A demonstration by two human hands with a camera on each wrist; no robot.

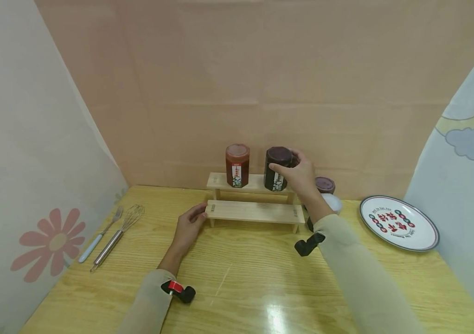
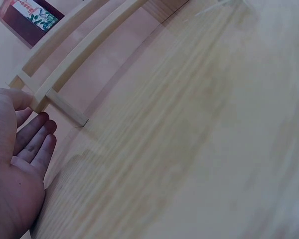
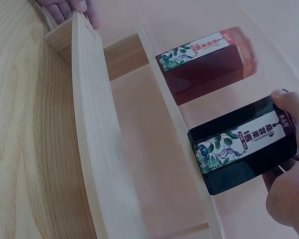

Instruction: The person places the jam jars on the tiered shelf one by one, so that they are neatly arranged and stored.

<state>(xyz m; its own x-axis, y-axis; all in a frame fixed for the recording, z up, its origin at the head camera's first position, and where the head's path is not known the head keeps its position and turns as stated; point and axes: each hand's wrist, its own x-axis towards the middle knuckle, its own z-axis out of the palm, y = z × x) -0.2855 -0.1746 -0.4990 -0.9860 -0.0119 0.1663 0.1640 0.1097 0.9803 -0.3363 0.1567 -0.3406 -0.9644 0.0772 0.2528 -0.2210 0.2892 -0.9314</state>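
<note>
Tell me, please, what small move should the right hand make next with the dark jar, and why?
Probably open the fingers and draw back. The dark jar seems to stand upright on the upper step of the wooden rack, beside the red jar. The right hand grips it near the lid; the left hand steadies the rack's end.

Three jars: red [image 1: 237, 165], dark [image 1: 277, 169], and purple-lidded [image 1: 325, 184]; one rack [image 1: 255, 211], plate [image 1: 399, 222], fork [image 1: 100, 234], whisk [image 1: 118, 235].
</note>
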